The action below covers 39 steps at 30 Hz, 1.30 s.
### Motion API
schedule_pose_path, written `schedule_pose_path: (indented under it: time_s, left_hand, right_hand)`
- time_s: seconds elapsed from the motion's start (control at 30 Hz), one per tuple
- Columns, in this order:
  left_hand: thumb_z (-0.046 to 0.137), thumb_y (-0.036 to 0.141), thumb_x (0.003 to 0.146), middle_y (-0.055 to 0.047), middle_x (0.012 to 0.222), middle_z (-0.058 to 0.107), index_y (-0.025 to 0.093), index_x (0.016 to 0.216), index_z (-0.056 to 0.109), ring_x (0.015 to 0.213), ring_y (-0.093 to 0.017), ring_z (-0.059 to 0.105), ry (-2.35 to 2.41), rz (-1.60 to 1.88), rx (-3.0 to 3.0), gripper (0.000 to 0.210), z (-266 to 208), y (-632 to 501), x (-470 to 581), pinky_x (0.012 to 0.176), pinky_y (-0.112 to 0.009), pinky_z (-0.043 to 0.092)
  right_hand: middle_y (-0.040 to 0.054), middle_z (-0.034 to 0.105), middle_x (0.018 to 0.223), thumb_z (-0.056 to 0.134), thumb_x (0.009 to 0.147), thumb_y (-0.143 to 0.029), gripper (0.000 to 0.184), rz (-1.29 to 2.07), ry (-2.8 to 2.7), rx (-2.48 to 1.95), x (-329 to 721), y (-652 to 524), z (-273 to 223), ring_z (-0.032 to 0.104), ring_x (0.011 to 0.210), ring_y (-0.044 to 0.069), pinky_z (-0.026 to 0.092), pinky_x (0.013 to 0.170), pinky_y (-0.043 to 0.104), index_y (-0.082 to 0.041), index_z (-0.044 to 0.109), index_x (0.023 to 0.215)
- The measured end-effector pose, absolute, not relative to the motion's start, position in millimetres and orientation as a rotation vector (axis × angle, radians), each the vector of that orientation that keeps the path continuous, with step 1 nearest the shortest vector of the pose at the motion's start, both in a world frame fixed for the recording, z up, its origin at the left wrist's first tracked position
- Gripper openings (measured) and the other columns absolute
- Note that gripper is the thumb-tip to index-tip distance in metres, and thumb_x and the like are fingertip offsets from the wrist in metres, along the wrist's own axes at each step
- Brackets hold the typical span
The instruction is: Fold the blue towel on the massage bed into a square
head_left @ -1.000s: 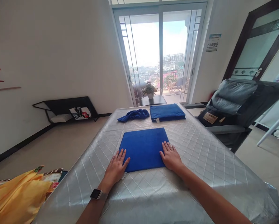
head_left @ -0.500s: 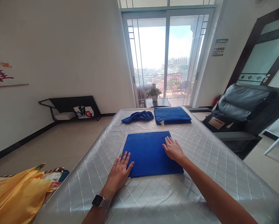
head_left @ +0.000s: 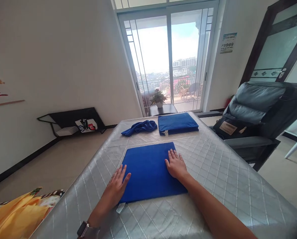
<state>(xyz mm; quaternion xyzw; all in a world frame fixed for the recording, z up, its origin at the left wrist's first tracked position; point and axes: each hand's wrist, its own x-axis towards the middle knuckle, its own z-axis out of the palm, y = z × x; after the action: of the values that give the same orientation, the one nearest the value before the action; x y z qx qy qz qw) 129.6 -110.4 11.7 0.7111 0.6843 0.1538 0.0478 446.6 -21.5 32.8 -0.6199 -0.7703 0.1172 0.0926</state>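
A flat, neatly folded blue cloth [head_left: 148, 172], likely a towel, lies in front of me, with a white tag [head_left: 120, 208] poking out at its near left corner. My left hand [head_left: 117, 182] rests along its left edge, fingers stretched out and thumb spread over the cloth. Flat on the cloth's right side lies my right hand [head_left: 176, 163], fingers extended. Farther back sits a stack of folded blue cloths [head_left: 178, 123], also with a white tag. Left of that stack is a crumpled blue cloth [head_left: 140, 127].
Beneath everything is a silver quilted table cover [head_left: 148, 219]. A dark armchair [head_left: 260, 106] with a bag on it stands at the right. Yellow fabric [head_left: 16, 215] lies at the lower left. A potted plant [head_left: 158, 96] stands on a chair beyond the table.
The view has shifted slightly, so things sit differently in the picture. My left hand has slid outward a little at the cloth's left edge, showing the tag more; my right hand stays on the right side.
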Motion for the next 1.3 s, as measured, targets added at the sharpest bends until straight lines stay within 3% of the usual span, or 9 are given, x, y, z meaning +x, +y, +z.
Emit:
schedule_pose_path:
  time_s: [0.2, 0.37, 0.53, 0.87, 1.3]
  left_hand:
    - [0.025, 0.055, 0.104, -0.008, 0.162, 0.034, 0.019, 0.153, 0.038, 0.151, -0.021, 0.026, 1.707, 0.342, 2.583, 0.062, 45.5, -61.2, 270.5, 0.124, -0.042, 0.025]
    - [0.023, 0.045, 0.106, -0.011, 0.159, 0.041, 0.020, 0.152, 0.041, 0.149, -0.023, 0.033, 1.623, 0.448, 2.719, 0.056, 35.7, -13.9, 334.0, 0.122, -0.046, 0.029]
    - [0.023, 0.044, 0.106, -0.015, 0.159, 0.039, 0.016, 0.153, 0.040, 0.149, -0.026, 0.031, 1.786, 0.297, 2.688, 0.057, 16.8, 2.1, 296.1, 0.121, -0.048, 0.030]
    - [0.013, 0.048, 0.105, -0.014, 0.164, 0.028, 0.014, 0.156, 0.033, 0.152, -0.028, 0.024, 2.281, 0.026, 2.316, 0.064, 10.8, -5.5, 144.5, 0.121, -0.048, 0.025]
    - [0.015, 0.054, 0.103, -0.018, 0.162, 0.030, 0.009, 0.156, 0.031, 0.151, -0.031, 0.027, 2.332, 0.169, 2.280, 0.072, 7.5, -8.7, 145.6, 0.120, -0.049, 0.026]
  right_hand:
    - [0.0101, 0.013, 0.167, 0.022, 0.102, -0.040, 0.066, 0.332, -2.275, -1.830, 449.1, -21.9, 30.5, 0.010, 0.154, 0.024, 0.007, 0.124, 0.045, -0.008, 0.021, 0.160]
    - [0.0089, 0.012, 0.167, 0.033, 0.099, -0.032, 0.065, 0.321, -2.365, -1.783, 452.6, -22.8, 29.0, 0.006, 0.155, 0.024, 0.006, 0.124, 0.044, -0.012, 0.021, 0.161]
    - [0.0109, 0.018, 0.166, 0.023, 0.102, -0.036, 0.063, 0.338, -2.248, -1.808, 450.0, -22.5, 29.7, 0.012, 0.154, 0.023, 0.007, 0.124, 0.043, -0.008, 0.025, 0.159]
    - [0.0097, 0.016, 0.167, 0.020, 0.102, -0.040, 0.067, 0.354, -2.265, -1.832, 449.3, -21.5, 30.1, 0.011, 0.154, 0.022, 0.006, 0.124, 0.044, -0.005, 0.021, 0.159]
    - [0.0070, 0.014, 0.168, 0.019, 0.102, -0.042, 0.067, 0.267, -2.342, -1.970, 445.9, -20.1, 35.1, 0.011, 0.154, 0.020, 0.009, 0.124, 0.042, -0.010, 0.018, 0.160]
